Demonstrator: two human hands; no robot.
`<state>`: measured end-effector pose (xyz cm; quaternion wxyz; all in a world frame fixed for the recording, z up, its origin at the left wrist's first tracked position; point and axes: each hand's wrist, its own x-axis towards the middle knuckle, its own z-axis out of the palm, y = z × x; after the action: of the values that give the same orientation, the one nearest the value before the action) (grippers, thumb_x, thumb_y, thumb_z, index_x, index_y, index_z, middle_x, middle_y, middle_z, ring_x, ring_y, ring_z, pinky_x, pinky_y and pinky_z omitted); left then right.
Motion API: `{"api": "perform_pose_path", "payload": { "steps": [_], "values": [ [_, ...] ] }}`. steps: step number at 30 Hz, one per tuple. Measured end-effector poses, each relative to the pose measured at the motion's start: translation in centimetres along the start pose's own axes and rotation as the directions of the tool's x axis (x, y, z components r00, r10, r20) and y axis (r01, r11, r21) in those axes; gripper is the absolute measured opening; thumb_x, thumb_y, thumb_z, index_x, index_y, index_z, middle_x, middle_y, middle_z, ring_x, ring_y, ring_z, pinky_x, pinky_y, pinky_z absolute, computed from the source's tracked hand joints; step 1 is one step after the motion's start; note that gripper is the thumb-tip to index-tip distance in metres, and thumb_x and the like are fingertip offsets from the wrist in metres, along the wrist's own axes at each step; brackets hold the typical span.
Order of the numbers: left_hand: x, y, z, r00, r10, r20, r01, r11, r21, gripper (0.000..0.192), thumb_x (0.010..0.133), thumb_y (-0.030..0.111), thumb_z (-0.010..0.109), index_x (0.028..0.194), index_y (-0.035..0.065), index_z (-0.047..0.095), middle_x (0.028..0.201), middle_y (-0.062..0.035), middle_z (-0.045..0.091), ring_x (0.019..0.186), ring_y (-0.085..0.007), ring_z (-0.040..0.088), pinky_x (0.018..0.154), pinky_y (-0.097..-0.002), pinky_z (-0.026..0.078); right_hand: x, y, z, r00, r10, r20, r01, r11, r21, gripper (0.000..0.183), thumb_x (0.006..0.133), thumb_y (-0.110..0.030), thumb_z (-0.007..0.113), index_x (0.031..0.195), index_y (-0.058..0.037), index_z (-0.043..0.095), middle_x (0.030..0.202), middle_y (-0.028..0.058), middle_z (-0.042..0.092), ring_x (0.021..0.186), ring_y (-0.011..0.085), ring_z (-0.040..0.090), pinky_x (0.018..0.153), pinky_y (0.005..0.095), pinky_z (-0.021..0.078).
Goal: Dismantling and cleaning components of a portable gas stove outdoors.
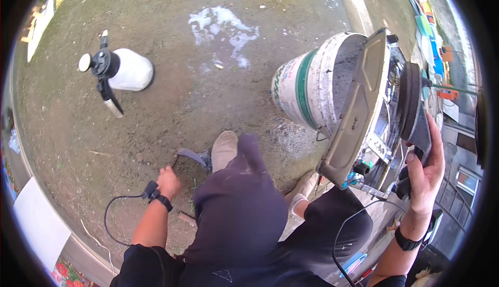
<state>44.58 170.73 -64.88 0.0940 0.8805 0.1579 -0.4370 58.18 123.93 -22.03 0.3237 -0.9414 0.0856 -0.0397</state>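
My left hand point(168, 182) hangs low beside my left shoe, its fingers curled around the dark shank of a sickle-like tool. The tool's curved grey blade point(191, 156) reaches towards the shoe; the grip inside my fist is hidden. On the right, a metal-framed machine point(360, 103) rests over the top of a white bucket point(308, 82) with a green band. Stacked dark round discs point(409, 100) sit on the machine's far side. My right hand point(427, 170) holds a grey triangular part point(423, 129) beside these discs, thumb near a black knob.
A white pump sprayer point(130, 69) with a black head stands on the dirt at the left. Whitish wet patches point(224, 25) mark the ground ahead. Cables point(107, 217) run from both wrists. A white panel point(41, 224) lies at lower left, and colourful items point(432, 37) line the right.
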Motion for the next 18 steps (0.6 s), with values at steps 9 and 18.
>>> {"api": "perform_pose_path", "payload": {
  "steps": [9,18],
  "values": [
    [4.2,-4.9,3.2,0.998,0.02,0.066,-0.036,0.967,0.25,0.03,0.088,0.006,0.064,0.116,-0.0005,0.057,0.12,-0.0241,0.062,0.101,-0.0385,0.07,0.082,-0.0436,0.059,2.0,0.2,1.9,0.98,-0.177,0.085,0.185,0.978,-0.097,0.072,0.067,0.004,0.063,0.138,0.0025,0.058,0.129,0.0187,0.056,0.118,0.027,0.058,0.103,0.0355,0.0437],
    [3.6,-5.7,4.6,0.996,0.088,0.026,-0.092,0.971,0.22,0.023,0.093,0.013,0.057,0.111,-0.001,0.061,0.103,-0.0257,0.071,0.094,-0.0404,0.072,0.08,-0.0475,0.059,1.8,-0.8,2.7,0.972,-0.224,0.07,0.233,0.954,-0.187,0.069,0.067,0.002,0.069,0.136,-0.0006,0.06,0.125,0.0225,0.058,0.112,0.035,0.061,0.1,0.0395,0.0464]
  ]
}}
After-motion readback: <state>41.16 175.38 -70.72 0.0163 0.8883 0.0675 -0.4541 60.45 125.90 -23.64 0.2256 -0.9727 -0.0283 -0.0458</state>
